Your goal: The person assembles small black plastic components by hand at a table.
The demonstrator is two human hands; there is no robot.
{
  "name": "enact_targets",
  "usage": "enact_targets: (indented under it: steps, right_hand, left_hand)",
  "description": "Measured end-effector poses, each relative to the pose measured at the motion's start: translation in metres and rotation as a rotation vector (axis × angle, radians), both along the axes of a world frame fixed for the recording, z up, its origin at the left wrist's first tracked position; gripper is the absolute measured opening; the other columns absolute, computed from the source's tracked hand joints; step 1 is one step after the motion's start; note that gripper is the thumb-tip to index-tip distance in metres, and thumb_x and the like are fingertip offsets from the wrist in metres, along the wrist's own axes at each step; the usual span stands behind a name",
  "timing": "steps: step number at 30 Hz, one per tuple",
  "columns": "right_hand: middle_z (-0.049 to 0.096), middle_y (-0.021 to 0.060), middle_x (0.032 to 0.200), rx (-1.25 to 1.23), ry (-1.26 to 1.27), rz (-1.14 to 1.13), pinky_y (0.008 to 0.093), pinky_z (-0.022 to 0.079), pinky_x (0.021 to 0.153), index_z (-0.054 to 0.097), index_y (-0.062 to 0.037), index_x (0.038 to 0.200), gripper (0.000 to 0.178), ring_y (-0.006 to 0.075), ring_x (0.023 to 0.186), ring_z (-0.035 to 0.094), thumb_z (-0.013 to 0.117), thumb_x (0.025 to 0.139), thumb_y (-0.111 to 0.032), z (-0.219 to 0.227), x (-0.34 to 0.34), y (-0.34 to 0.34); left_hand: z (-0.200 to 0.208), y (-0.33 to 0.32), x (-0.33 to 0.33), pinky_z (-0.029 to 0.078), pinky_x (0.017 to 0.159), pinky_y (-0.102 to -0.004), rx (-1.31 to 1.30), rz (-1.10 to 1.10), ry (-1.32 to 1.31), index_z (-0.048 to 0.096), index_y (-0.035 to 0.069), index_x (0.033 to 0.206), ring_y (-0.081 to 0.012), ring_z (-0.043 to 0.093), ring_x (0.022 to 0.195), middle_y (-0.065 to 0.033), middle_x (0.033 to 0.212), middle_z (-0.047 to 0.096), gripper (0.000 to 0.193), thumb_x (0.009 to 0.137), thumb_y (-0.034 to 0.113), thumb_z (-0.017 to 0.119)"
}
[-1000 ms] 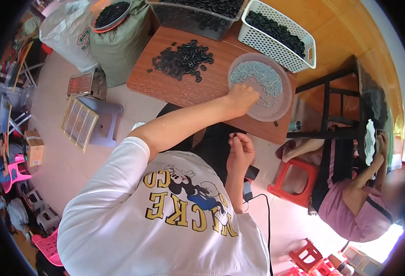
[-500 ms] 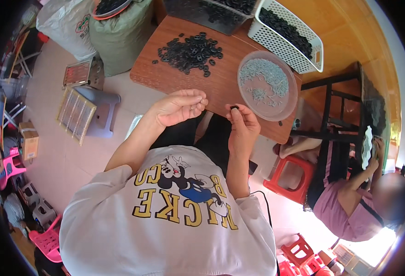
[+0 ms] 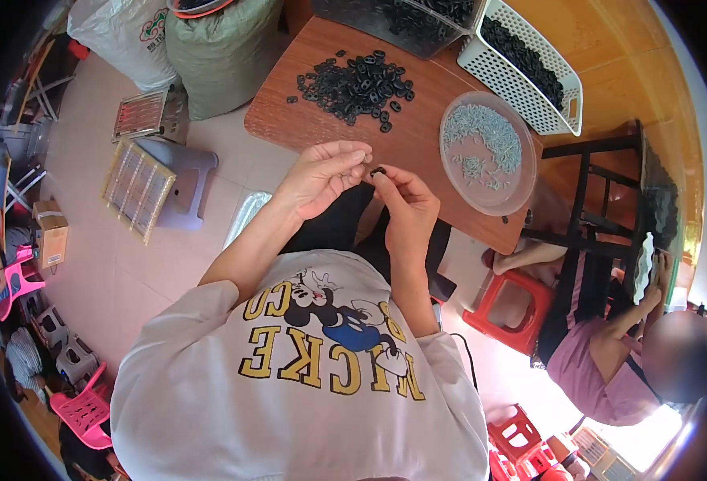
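Observation:
My right hand [image 3: 409,204] pinches a small black oval plastic piece [image 3: 378,171] between thumb and fingertips. Close beside it, the thumb and forefinger of my left hand [image 3: 321,180] are pressed together; whatever they hold is too small to make out. Both hands are over my lap, at the near edge of the brown table [image 3: 281,120]. Beyond them is a loose pile of black oval pieces with holes [image 3: 359,84]. To the right stands a round translucent bowl [image 3: 494,204] with many small silvery-blue pins or screws [image 3: 482,132].
A white perforated basket [image 3: 510,94] and a clear bin [image 3: 441,48], both holding black pieces, stand at the table's back. Full sacks [image 3: 217,68] and a bamboo-like rack [image 3: 137,188] are on the left. Another person [image 3: 602,361] works at the right, near a red stool [image 3: 514,309].
My right hand has moved left with the black piece, bringing it close to my left fingertips. The view has shifted a little, so the table appears further right and lower.

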State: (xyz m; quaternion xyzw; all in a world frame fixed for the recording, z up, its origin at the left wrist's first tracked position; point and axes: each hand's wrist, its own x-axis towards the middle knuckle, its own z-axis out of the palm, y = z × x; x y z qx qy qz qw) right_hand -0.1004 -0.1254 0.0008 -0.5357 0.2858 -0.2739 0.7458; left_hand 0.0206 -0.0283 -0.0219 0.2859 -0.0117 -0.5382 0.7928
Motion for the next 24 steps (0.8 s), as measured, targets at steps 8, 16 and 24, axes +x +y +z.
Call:
enact_targets:
  steps: [8,16,24]
  right_hand:
    - [0.065,0.0025,0.076,-0.070,0.036,-0.020,0.0175,0.043,0.059,0.068,0.0029,0.093,0.014,0.0057,0.064,0.056,0.068,0.079,0.000,-0.002,-0.001,0.000]
    - [0.064,0.0017,0.074,-0.061,0.042,-0.040,0.0169,0.041,0.057,0.068,0.0024,0.091,0.012,0.0046,0.063,0.054,0.068,0.079,0.000,-0.004,-0.005,0.002]
    - [0.064,0.0017,0.073,-0.049,0.059,-0.039,0.0172,0.042,0.057,0.068,0.0028,0.090,0.011,0.0051,0.062,0.055,0.069,0.079,-0.001,-0.002,-0.005,0.004]
  left_hand:
    - [0.007,-0.004,-0.010,0.045,0.057,-0.0200,0.093,0.061,-0.064,0.064,-0.004,0.100,-0.0088,0.056,0.064,-0.0100,0.089,0.065,0.018,0.084,0.003,0.064]
    - [0.008,-0.003,-0.018,0.043,0.055,-0.0193,0.103,0.068,-0.084,0.065,-0.002,0.098,-0.0076,0.054,0.062,-0.0070,0.084,0.065,0.015,0.083,0.003,0.065]
    - [0.009,-0.004,-0.026,0.043,0.055,-0.0181,0.139,0.153,-0.214,0.065,-0.002,0.096,-0.0067,0.054,0.062,-0.0055,0.078,0.065,0.014,0.083,0.001,0.065]
